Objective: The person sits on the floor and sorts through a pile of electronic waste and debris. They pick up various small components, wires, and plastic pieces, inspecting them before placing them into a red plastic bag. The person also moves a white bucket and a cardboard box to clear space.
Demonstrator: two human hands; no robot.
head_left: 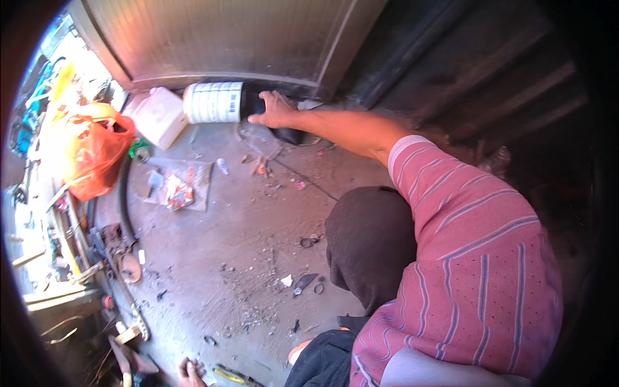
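Observation:
My right hand (276,110) reaches out at full arm's length, thumb and fingers spread at a dark object (252,104). Whether the fingers grip it is unclear. This dark object adjoins a white-labelled cylindrical container (213,102) lying on its side at the foot of a panel. At the bottom edge is what looks like my left hand (191,373), with curled fingers and mostly cut off. Beside it on the floor lies a yellow-and-black handled tool (234,375). A dark-clothed rounded shape (372,242), apparently my knee, covers the floor near the centre.
A white plastic jug (160,116) lies left of the container. Further left are an orange plastic bag (96,152), a green can (140,150) and a black hose (125,203). A clear plastic sheet (198,186) and scattered debris cover the floor. A framed panel (222,38) rises behind.

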